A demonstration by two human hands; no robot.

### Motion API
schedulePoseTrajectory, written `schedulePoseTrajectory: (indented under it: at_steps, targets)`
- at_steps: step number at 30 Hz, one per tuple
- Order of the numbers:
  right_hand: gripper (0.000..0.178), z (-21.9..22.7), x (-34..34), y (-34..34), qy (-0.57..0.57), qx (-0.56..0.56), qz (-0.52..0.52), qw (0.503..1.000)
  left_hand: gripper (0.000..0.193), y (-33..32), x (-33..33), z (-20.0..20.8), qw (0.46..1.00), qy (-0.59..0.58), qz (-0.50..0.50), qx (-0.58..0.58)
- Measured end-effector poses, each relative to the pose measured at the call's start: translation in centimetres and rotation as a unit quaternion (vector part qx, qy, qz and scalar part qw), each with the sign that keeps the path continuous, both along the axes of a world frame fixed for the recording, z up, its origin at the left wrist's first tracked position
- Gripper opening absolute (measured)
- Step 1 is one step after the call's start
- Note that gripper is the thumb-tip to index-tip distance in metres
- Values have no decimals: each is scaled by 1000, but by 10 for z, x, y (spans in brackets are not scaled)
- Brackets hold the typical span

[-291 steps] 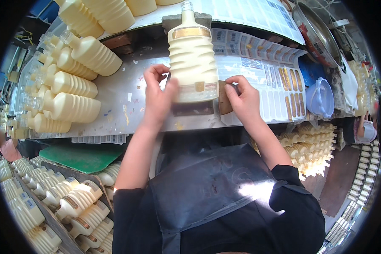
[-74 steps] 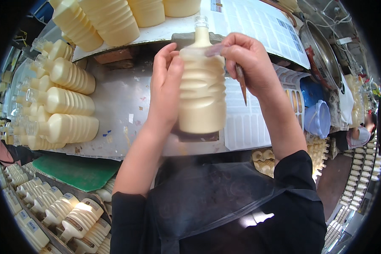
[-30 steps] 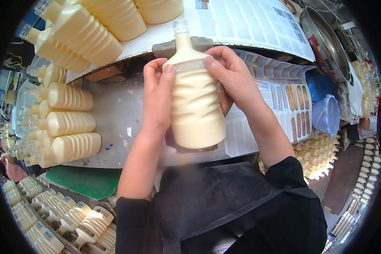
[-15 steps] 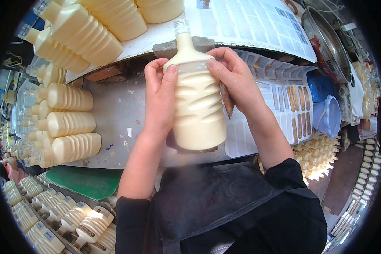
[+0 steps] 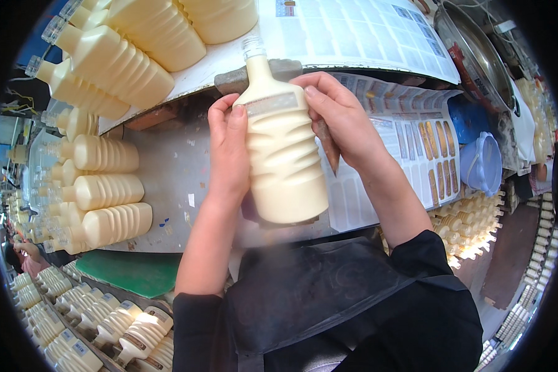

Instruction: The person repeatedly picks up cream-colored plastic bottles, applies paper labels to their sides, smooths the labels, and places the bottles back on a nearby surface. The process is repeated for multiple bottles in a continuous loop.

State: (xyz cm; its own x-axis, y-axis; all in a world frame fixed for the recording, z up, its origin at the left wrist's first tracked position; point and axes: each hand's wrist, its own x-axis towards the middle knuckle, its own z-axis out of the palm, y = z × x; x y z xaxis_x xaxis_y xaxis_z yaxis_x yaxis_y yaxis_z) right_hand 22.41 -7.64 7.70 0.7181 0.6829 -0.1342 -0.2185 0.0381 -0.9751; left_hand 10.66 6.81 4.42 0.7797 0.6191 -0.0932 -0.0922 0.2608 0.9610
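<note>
A cream-coloured ribbed bottle (image 5: 288, 167) with a clear threaded neck lies before me, its neck pointing away and resting at a grey block (image 5: 232, 80). Across its shoulder is a narrow translucent label (image 5: 273, 103). My left hand (image 5: 229, 149) grips the bottle's left side, thumb on the near face by the label's left end. At the right shoulder, my right hand (image 5: 344, 118) has its thumb and fingertips bent near the label's right end. A brown pointed blade-like tool (image 5: 327, 147) sticks out below the right palm, held in its lower fingers.
Sheets of labels (image 5: 403, 142) lie to the right, with another sheet (image 5: 359, 37) on the raised white shelf. Cream bottles (image 5: 115, 195) lie at the left edge; larger ones (image 5: 124, 68) sit on the shelf. A blue bucket (image 5: 482, 164) stands right. Labelled bottles (image 5: 146, 332) fill racks lower left.
The bottle and both hands sit slightly further left in the view. The right thumb has moved off the label's face to the bottle's right edge.
</note>
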Motion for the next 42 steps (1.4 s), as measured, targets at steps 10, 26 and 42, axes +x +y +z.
schedulePoseTrajectory:
  at_steps: [10,26,42]
  targets:
    - [28,-4,-2,3,-59,-20,-1,998,37,-3,-1,2,999,4,7,33]
    - [36,-9,-2,-4,-18,-16,-1,1000,77,-13,-22,17,998,20,-53,-2]
    - [58,38,-14,25,-329,-299,-54,894,48,7,-12,23,984,102,1,143]
